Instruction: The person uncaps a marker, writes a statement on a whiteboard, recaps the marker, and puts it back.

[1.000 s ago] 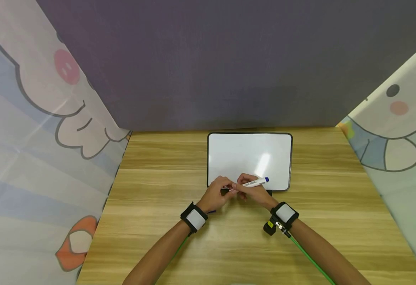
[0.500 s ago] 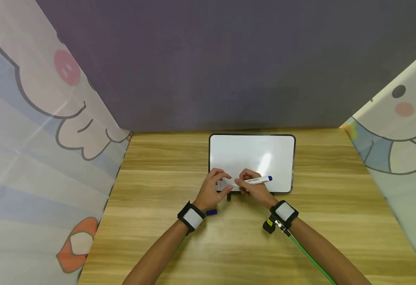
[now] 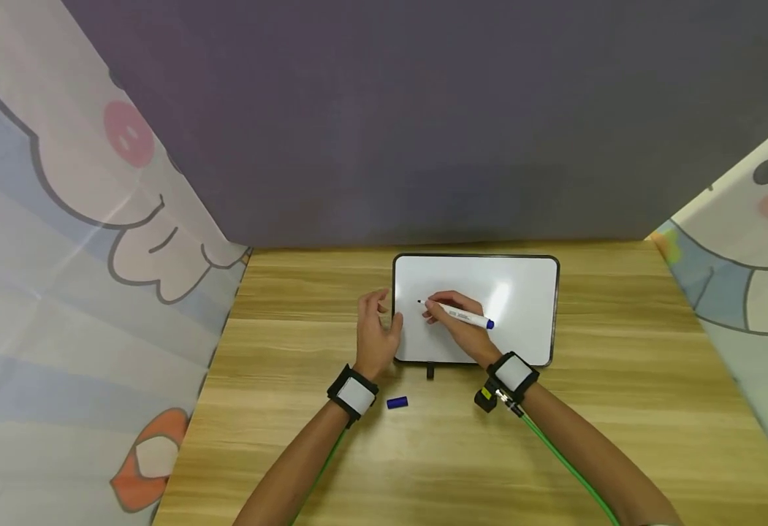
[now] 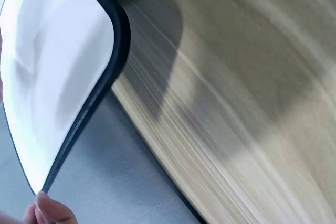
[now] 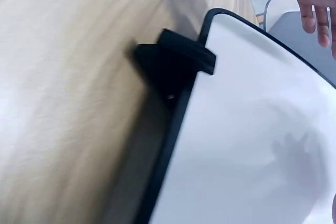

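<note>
Here, the blue marker (image 3: 465, 316) is pinched in the curled fingers of the right hand (image 3: 459, 321), its uncapped tip touching the left part of the small whiteboard (image 3: 522, 292) lying flat on the wooden table (image 3: 620, 380). The left hand (image 3: 377, 332), fingers relaxed and holding nothing, rests against the board's left edge. With so light a brace, writing pressure could plausibly slide the board; the blue cap (image 3: 397, 402), loose near the left wrist, might be knocked away.

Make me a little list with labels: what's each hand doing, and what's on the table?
right hand: the right hand holds a white marker with its tip on the whiteboard
left hand: the left hand rests at the whiteboard's left edge
marker cap: a blue cap lies on the wooden table, near the left wrist
whiteboard: blank, black frame, lying flat
</note>
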Demonstrator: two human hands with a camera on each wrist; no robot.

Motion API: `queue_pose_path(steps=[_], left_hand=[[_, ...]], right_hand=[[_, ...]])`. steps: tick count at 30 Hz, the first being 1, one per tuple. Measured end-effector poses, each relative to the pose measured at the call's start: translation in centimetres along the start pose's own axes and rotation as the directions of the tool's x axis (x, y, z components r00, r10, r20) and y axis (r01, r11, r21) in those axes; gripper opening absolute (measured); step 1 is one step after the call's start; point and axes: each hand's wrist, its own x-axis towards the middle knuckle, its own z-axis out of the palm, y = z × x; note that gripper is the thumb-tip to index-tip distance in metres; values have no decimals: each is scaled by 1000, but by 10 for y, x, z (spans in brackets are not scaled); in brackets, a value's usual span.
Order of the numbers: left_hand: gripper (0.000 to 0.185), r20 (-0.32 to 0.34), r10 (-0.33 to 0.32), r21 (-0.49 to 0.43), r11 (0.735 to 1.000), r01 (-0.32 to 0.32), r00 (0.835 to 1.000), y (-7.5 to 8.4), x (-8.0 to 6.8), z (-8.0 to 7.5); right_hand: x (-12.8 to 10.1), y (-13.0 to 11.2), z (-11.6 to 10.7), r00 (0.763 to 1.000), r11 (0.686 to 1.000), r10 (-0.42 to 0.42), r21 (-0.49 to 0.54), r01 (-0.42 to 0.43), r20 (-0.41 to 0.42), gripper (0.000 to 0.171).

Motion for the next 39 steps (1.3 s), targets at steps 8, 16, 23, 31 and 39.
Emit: queue_pose_path(steps=[8,16,23,31,39], left_hand=[[59,70,-65,-20,998,66,995,-3,8,4],[74,188,-83,-6,996,86,979,-5,11,9],[82,191,-64,11,998,63,979,-7,14,11],[78,227,-77,68,996,63,971,-12,13,11],[80,204,-21,106,994,-1,979,-17,15,10]], right_hand=[[20,-5,9,999,998,-42,-40,40,-35,27],[28,-8,10,993,992,-91,-94,83,-76,25],[35,-6,13,990,981,-110,-171,93,-93,25],[39,2,14,980,969,-164,-204,139,-116,23],[44,7,19,950,934,-278,-272,233,-141,20]])
